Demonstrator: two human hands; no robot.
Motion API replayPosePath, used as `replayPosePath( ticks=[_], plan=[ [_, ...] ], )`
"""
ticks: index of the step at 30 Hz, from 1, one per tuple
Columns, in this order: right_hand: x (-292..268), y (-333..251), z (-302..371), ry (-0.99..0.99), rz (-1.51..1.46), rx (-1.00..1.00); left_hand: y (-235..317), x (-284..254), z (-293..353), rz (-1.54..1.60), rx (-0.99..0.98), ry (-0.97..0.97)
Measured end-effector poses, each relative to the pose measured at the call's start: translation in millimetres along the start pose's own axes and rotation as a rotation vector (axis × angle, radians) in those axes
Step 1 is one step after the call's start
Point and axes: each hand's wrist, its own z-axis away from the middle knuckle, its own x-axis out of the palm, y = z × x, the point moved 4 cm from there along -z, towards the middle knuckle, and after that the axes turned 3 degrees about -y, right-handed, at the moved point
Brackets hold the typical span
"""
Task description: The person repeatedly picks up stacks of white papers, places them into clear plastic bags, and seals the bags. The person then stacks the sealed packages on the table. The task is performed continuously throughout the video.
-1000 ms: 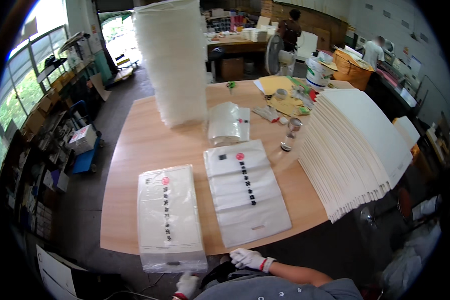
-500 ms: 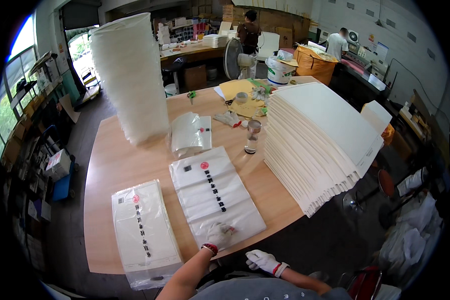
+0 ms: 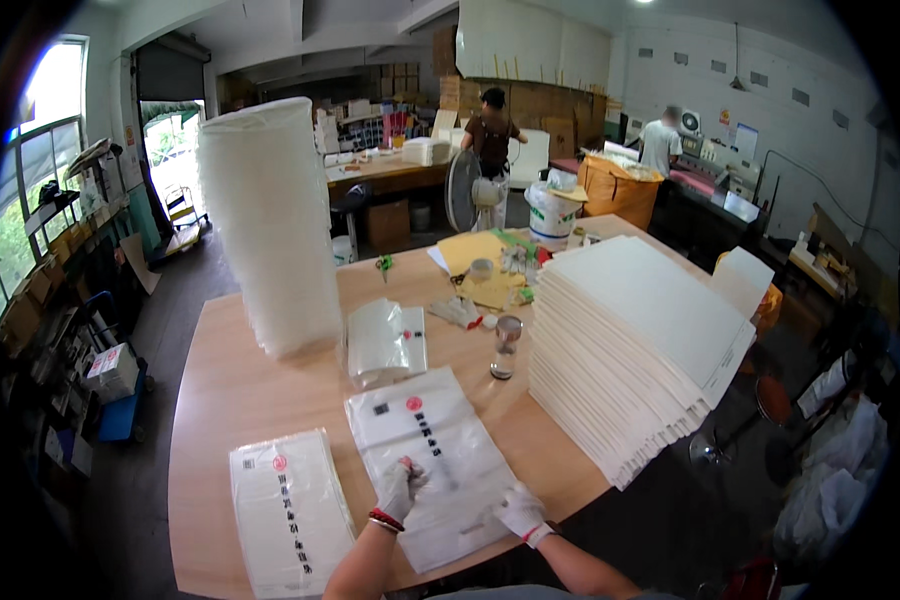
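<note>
A white plastic bag (image 3: 470, 440) printed with a red round mark and a column of black characters lies in front of me. My left hand (image 3: 398, 488), in a white work glove, is closed on the bag's surface left of its middle, fingers curled. At the lower right edge of the bag, my gloved right hand (image 3: 522, 512) is closed on the plastic, its fingertips partly hidden. Left of it lies a similar bag (image 3: 292, 515) with pale sheets inside. Beyond is a smaller stack of clear bags (image 3: 378, 342), its top curling.
A tall roll of white wrap (image 3: 270, 230) stands at the left. To the right rises a high stack of white boards (image 3: 635, 350). A glass jar (image 3: 506, 348), spare gloves (image 3: 457, 312) and green scissors (image 3: 384, 266) lie farther back. Two people stand beyond a fan (image 3: 463, 190).
My left hand has moved up and left over the bag. My right hand has come from off the table's edge onto the bag's lower right. The view has tilted upward.
</note>
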Motion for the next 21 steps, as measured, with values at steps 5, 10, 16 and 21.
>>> replayPosePath(
  ticks=[5, 10, 16, 21],
  plan=[
    [-5.6, -59.3, -9.5, 0.371, -0.229, -0.471, 30.5, 49.9, -1.5, -0.556, -0.061, -0.151],
    [60.4, -68.8, -46.7, -0.165, -0.061, -0.033, 64.7, 118.7, 32.7, -0.748, 0.009, -0.339],
    [3.5, -51.5, 8.6, -0.463, -0.415, -0.274, 32.5, 114.0, 41.2, -1.179, 0.339, -0.415],
    [-236.9, -45.0, 71.7, 0.088, -0.416, -0.514, 48.6, 129.5, 77.4, -1.579, 0.786, -0.236]
  ],
)
